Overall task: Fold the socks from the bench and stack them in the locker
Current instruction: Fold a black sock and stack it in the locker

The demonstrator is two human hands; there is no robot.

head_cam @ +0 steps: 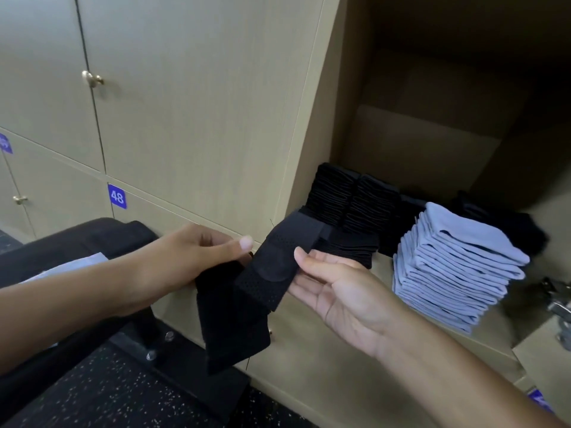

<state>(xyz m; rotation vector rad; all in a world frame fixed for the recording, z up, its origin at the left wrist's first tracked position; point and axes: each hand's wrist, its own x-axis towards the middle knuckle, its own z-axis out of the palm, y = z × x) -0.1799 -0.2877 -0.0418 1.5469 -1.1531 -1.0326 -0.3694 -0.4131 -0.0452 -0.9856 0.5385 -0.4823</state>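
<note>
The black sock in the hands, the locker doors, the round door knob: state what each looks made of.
The black sock looks like knitted fabric, matte, with a perforated mesh panel; it hangs limp. The pale beige locker doors look like laminated board, matte, with faint straight grain lines; solid wood cannot be ruled out. The round gold-coloured door knob looks like polished metal, given its bright glint.

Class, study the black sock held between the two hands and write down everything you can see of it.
The black sock is dark knit fabric with a perforated mesh panel and a smooth rounded patch. It is partly folded: its upper end slants up towards the open locker, its lower end hangs limp in front of the lower locker fronts. The left hand pinches it under the thumb; the right hand supports it from beneath, thumb on its edge. It touches nothing else visibly.
</note>
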